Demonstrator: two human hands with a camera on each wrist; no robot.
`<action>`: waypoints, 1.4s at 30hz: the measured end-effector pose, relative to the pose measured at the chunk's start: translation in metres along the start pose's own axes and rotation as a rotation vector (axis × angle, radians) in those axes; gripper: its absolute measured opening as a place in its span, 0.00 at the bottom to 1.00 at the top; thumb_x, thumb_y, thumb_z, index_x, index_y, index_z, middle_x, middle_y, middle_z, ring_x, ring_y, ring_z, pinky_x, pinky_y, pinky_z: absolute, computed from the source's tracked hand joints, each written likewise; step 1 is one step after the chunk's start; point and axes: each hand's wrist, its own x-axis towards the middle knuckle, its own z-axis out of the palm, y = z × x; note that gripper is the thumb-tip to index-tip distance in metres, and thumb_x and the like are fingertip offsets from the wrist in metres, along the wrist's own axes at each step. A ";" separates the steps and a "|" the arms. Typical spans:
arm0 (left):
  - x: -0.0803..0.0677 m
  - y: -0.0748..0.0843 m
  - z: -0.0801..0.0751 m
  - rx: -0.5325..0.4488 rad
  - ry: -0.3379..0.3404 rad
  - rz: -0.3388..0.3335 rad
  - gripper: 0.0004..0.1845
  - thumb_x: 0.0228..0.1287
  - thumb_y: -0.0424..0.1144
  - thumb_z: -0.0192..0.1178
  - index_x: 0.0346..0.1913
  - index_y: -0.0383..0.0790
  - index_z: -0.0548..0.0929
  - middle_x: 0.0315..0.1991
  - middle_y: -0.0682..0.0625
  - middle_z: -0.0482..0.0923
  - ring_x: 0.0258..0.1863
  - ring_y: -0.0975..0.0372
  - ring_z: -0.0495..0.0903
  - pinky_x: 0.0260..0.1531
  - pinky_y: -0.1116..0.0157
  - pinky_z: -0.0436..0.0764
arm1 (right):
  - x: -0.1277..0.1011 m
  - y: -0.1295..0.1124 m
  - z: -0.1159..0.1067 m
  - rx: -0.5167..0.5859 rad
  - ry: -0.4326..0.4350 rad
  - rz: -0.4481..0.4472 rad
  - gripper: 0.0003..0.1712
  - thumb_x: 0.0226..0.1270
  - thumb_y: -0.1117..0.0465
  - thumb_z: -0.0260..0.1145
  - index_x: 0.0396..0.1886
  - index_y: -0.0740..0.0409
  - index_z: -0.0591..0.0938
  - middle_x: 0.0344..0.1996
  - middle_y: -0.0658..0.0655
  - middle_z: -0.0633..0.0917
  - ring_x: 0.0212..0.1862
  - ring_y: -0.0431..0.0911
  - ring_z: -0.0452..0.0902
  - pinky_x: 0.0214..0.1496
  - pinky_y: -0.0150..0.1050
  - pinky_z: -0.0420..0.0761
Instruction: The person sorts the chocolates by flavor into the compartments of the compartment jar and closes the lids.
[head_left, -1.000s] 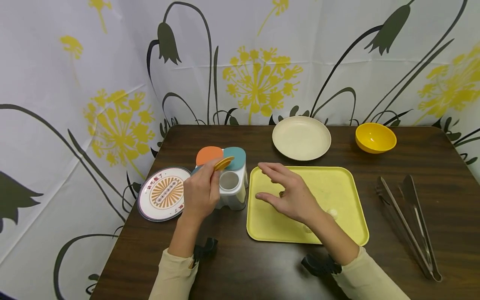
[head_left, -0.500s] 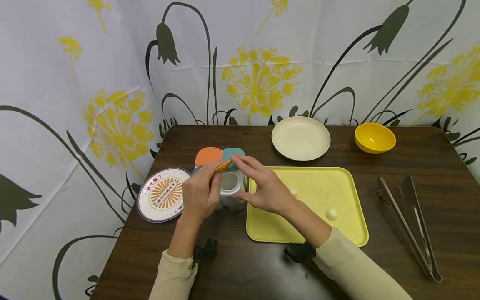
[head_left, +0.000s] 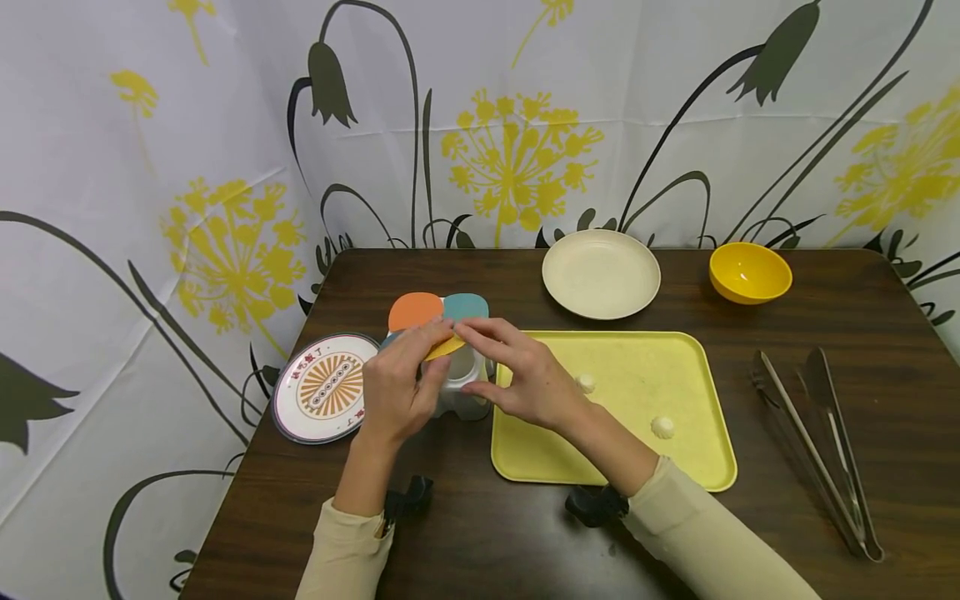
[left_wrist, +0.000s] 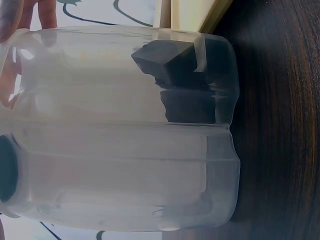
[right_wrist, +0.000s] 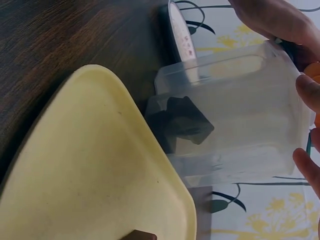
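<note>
My left hand (head_left: 393, 383) pinches the yellow lid (head_left: 445, 348) of a storage container (head_left: 467, 403) with translucent walls, tilting it over an uncovered compartment. My right hand (head_left: 534, 375) is at the container's top, fingertips at the lid's edge and thumb against the compartment's rim. Orange (head_left: 415, 311) and teal (head_left: 467, 306) lids cover two other compartments; a blue one is mostly hidden by my left hand. Through the wall in the left wrist view, dark angular chunks (left_wrist: 172, 62) lie at the bottom. The yellow tray (head_left: 622, 350) beside it bears small whitish pieces (head_left: 662, 427).
A patterned plate (head_left: 318, 417) lies left of the container. At the back are a cream plate (head_left: 600, 275) and a yellow bowl (head_left: 750, 275). Metal tongs (head_left: 847, 483) lie at the right. A dark brown piece (right_wrist: 139, 235) shows on the tray in the right wrist view.
My right hand has come left from above the tray to the container's top. The yellow lid has tilted lower over the compartment, still held by my left hand.
</note>
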 end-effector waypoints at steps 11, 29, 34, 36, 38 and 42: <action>0.002 0.002 -0.001 0.003 -0.016 0.005 0.24 0.74 0.52 0.45 0.43 0.39 0.87 0.50 0.48 0.85 0.54 0.56 0.81 0.53 0.49 0.78 | -0.007 -0.003 0.004 -0.113 0.028 -0.016 0.33 0.53 0.61 0.78 0.61 0.57 0.81 0.60 0.57 0.78 0.53 0.45 0.78 0.46 0.32 0.78; 0.002 0.002 0.001 0.025 0.007 -0.004 0.16 0.68 0.44 0.53 0.40 0.38 0.88 0.49 0.48 0.85 0.53 0.57 0.82 0.51 0.50 0.79 | -0.014 -0.001 0.012 -0.283 0.072 -0.064 0.24 0.56 0.55 0.77 0.55 0.49 0.86 0.57 0.53 0.81 0.57 0.46 0.76 0.44 0.39 0.82; 0.002 0.003 0.000 0.023 0.010 -0.011 0.16 0.67 0.43 0.53 0.39 0.38 0.88 0.49 0.48 0.85 0.53 0.57 0.82 0.51 0.50 0.79 | -0.013 -0.003 0.011 -0.306 0.062 -0.048 0.24 0.56 0.55 0.77 0.54 0.48 0.86 0.57 0.52 0.81 0.56 0.45 0.77 0.43 0.38 0.82; 0.002 0.003 0.000 0.023 0.010 -0.013 0.16 0.67 0.43 0.53 0.39 0.38 0.88 0.49 0.48 0.85 0.52 0.56 0.82 0.51 0.50 0.79 | -0.013 -0.004 0.011 -0.315 0.057 -0.042 0.24 0.56 0.54 0.77 0.54 0.48 0.86 0.57 0.51 0.81 0.56 0.44 0.77 0.44 0.37 0.82; 0.002 0.003 0.000 0.021 0.008 -0.015 0.16 0.67 0.43 0.53 0.39 0.38 0.88 0.49 0.48 0.85 0.52 0.56 0.82 0.50 0.50 0.80 | -0.012 -0.004 0.011 -0.323 0.055 -0.039 0.23 0.56 0.54 0.77 0.54 0.48 0.86 0.57 0.51 0.81 0.56 0.44 0.77 0.46 0.37 0.82; 0.002 0.003 0.001 0.017 0.004 -0.016 0.16 0.67 0.43 0.53 0.38 0.38 0.88 0.49 0.48 0.85 0.53 0.57 0.82 0.50 0.50 0.80 | -0.012 -0.005 0.010 -0.345 0.056 -0.040 0.23 0.56 0.53 0.76 0.53 0.48 0.87 0.56 0.50 0.82 0.56 0.44 0.77 0.46 0.37 0.82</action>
